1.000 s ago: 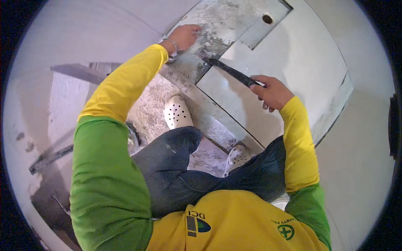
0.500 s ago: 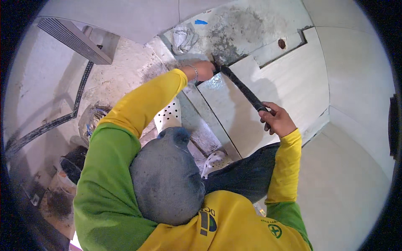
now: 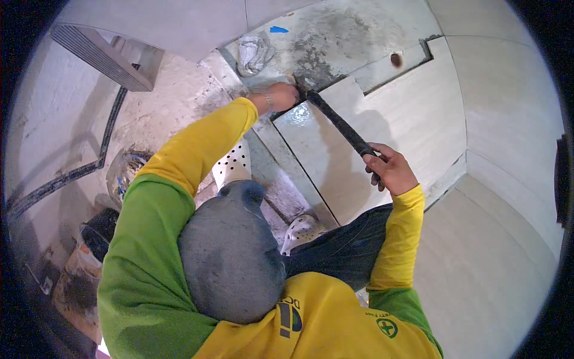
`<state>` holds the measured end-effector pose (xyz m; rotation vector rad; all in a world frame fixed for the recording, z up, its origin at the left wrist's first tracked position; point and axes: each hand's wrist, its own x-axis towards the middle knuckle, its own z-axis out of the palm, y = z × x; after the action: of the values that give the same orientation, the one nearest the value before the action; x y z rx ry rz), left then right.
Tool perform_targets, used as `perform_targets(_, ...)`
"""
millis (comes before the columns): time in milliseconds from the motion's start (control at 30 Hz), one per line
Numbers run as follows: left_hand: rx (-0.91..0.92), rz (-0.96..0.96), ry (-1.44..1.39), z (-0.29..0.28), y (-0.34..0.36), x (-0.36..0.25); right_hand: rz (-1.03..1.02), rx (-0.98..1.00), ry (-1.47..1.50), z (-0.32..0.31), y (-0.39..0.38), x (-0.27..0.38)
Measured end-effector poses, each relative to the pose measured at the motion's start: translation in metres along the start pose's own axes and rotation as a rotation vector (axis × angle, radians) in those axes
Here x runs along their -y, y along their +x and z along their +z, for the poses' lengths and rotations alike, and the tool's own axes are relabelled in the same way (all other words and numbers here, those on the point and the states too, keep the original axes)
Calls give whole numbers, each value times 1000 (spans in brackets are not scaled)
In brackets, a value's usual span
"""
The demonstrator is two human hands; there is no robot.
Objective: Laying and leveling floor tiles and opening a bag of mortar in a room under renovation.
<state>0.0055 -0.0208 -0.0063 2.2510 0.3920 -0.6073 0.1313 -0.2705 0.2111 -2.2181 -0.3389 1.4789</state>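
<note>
My right hand (image 3: 391,169) is closed round the lower end of a long black-handled tool (image 3: 341,124). The tool slants up and left over the pale floor tile (image 3: 353,173), its far end beside my left hand (image 3: 281,97). I cannot make out what kind of tool it is. My left hand is down at the tile's upper left corner, by a dark gap (image 3: 283,113). Its fingers are curled, and whatever they grip is hidden. A wet, shiny patch (image 3: 294,115) lies on the tile close by.
A crumpled whitish cloth or bag (image 3: 254,55) and a blue scrap (image 3: 278,29) lie on the rough slab beyond. A round hole (image 3: 396,60) shows in the floor at right. My perforated white shoes (image 3: 234,161) stand near the tile edge. A bucket (image 3: 89,258) is at left.
The whole view has shifted slightly, so everything sits a little further left. My right hand still grips the tool, and its far end stays close to my left hand.
</note>
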Motion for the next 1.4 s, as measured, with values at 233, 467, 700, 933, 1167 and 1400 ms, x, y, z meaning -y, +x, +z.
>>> perform_targets(233, -43, 148, -100, 25, 15, 15, -29, -24, -5, -1, 1, -6)
perform_targets(467, -152, 85, -140, 39, 13, 15, -70, -28, 34, -1, 1, -12)
perform_targets(700, -77, -62, -237, 23, 12, 10, -113, -75, 125, 4, 1, -19)
perform_targets(933, 216, -9, 91, -5, 5, 9, -133, -112, 164, 9, -1, -21)
perform_targets(1167, 184, -129, -354, 1, 1, 17, -124, -118, 178, 10, -2, -21)
perform_targets(1400, 185, -165, -398, 5, 6, 20, -120, -106, 171, 8, 1, -23)
